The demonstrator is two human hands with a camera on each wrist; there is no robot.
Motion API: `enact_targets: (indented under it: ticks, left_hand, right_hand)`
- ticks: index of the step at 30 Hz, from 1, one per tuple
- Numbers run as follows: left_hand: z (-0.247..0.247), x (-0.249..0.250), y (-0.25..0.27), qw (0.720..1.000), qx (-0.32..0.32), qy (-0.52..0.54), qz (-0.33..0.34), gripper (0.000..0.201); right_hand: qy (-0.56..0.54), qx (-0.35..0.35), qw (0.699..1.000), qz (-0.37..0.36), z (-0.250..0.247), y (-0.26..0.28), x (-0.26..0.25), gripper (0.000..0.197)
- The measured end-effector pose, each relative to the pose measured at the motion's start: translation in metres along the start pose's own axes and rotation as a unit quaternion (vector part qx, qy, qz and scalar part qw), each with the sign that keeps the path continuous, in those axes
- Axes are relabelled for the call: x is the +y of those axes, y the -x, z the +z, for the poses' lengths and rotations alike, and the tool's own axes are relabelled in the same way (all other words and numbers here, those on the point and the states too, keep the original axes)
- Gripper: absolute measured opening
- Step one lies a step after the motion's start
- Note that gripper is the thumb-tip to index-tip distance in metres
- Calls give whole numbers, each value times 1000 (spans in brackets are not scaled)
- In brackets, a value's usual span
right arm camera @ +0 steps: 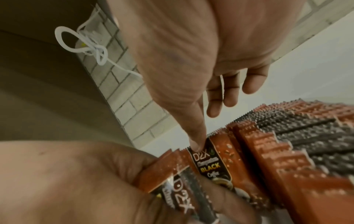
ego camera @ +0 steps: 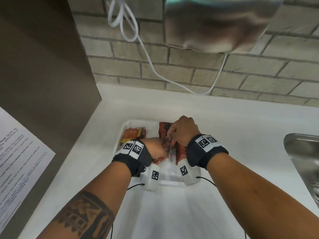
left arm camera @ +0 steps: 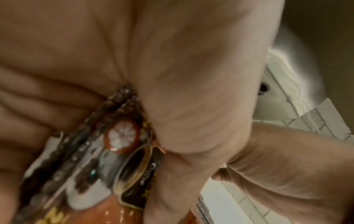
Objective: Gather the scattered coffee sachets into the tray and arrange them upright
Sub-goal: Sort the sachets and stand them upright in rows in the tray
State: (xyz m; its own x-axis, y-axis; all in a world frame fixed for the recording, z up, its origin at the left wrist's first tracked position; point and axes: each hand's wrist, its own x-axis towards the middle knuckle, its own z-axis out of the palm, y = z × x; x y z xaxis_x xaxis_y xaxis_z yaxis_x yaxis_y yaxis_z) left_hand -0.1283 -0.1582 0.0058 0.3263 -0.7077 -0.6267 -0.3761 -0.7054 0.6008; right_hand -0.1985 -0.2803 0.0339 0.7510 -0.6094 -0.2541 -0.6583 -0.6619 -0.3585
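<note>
White counter (ego camera: pixel 224 128), brick wall (ego camera: pixel 198 73), steel sink (ego camera: pixel 303 152)

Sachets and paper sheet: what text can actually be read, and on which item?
"D2X", "BLACK", "Coffee": upright sachet under the right hand's fingertip.
"D2X": sachets in the left hand.
Script line above "BLACK": blurred.
Paper sheet: print too blurred.
Wristband squares: coded markers, no words.

Black fabric wrist straps (ego camera: pixel 206 153) carry white square-coded tags; white plastic camera pods (ego camera: pixel 152 176) trail thin black cables; a dark geometric tattoo (ego camera: pixel 82 216) bands the left forearm.
</note>
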Motion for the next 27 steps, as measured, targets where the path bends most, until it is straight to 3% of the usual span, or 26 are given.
enact_targets:
  ticks: [5,11,27]
  left_hand:
    - [1,-3,-18,1000,-16,-19,-5,32]
    - [-2,-1,-27,997,-4,-81,2,34]
    - [-2,-2,-25,1000,-12,16,-1,31]
  right_hand:
    - [44,-8,999,-12,2,-4,2,25]
    - [18,-16,999,-30,1,-3,5,20]
    - [-60,15,996,-70,-10,-5,19,19]
